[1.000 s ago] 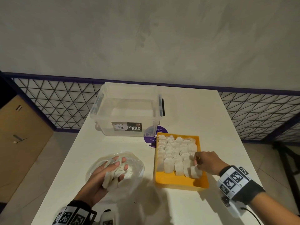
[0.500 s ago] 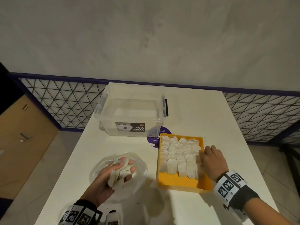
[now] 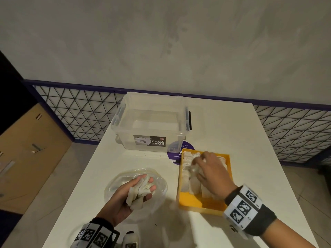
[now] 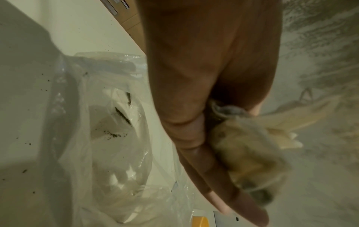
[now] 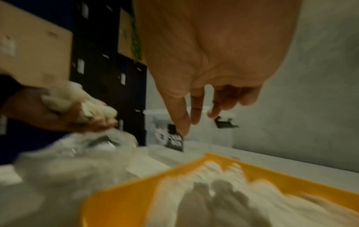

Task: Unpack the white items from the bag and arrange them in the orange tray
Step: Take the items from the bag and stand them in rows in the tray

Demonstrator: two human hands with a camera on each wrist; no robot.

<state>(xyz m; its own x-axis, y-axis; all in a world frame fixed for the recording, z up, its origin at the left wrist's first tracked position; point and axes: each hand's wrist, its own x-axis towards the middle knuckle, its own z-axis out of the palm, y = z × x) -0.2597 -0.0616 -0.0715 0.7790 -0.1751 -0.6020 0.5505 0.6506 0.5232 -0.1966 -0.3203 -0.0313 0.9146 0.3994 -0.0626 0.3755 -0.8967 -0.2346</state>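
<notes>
My left hand (image 3: 138, 192) lies palm up over the clear plastic bag (image 3: 157, 201) and grips a bunch of white sachets (image 3: 138, 191); the left wrist view shows the bunch (image 4: 250, 153) against the fingers. The orange tray (image 3: 189, 201) to the right holds rows of white sachets (image 3: 188, 179). My right hand (image 3: 211, 169) hovers over those rows, fingers spread and relaxed, with nothing in it; in the right wrist view its fingers (image 5: 184, 121) hang above the tray (image 5: 120, 196), blurred by motion.
A clear lidless storage box (image 3: 152, 122) labelled CASA BOX stands behind the bag and tray. A purple round sticker (image 3: 173, 151) lies on the white table (image 3: 250, 140) by the tray's far corner. Black wire fencing (image 3: 80, 111) runs behind the table.
My right hand let go of the sachet at the tray's near right, then lifted and moved left and farther back over the rows. The left hand kept its bunch.
</notes>
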